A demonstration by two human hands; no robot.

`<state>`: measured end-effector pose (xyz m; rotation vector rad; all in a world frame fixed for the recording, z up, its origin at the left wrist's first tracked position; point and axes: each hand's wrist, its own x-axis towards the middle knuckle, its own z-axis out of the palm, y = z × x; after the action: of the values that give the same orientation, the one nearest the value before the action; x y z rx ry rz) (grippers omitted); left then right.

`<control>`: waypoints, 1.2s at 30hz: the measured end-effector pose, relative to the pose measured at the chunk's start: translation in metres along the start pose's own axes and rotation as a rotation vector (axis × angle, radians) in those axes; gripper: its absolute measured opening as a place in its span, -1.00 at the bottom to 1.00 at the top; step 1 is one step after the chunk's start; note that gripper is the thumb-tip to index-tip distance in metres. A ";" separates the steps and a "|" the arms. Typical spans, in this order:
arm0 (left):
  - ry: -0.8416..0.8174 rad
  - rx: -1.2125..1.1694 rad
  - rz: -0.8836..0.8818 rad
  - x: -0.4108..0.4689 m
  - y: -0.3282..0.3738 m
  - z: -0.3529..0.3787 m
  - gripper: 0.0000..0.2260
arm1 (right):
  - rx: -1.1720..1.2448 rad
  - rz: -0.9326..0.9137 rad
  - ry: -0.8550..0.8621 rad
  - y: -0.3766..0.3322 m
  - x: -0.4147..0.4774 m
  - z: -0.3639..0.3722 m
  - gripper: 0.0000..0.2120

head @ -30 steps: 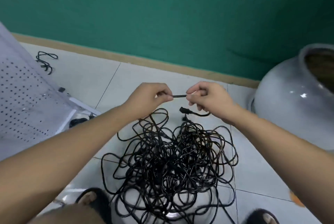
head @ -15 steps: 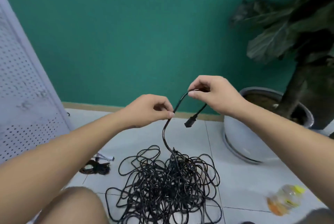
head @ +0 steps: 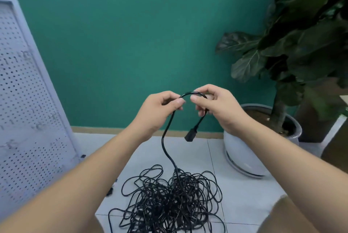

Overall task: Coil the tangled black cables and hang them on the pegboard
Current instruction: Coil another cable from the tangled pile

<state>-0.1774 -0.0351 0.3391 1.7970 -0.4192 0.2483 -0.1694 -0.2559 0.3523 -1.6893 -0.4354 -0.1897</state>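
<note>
The cable (head: pixel 163 139) rises from the tangled pile (head: pixel 169 200) on the tiled floor (head: pixel 244 195) and arches between our hands. Our left hand (head: pixel 156 112) pinches it at the arch's left end; our right hand (head: pixel 216 106) pinches it nearer the plug (head: pixel 189 135), which dangles below. The pegboard (head: pixel 28 110) leans at left, a potted plant (head: pixel 282 82) stands at right.
</note>
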 end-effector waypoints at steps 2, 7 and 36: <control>0.039 -0.059 -0.006 0.002 0.006 0.001 -0.89 | 0.067 0.049 0.018 0.012 -0.005 0.003 -0.86; 0.126 -0.179 -0.013 0.013 0.006 0.004 -0.88 | 0.240 0.209 -0.038 0.044 -0.011 0.018 -0.79; 0.068 -0.232 -0.209 0.041 -0.066 0.022 -0.83 | 0.106 0.278 -0.265 0.097 0.019 0.047 -0.76</control>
<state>-0.1139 -0.0484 0.2903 1.5855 -0.2006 0.1095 -0.1202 -0.2171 0.2622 -1.6560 -0.3936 0.2600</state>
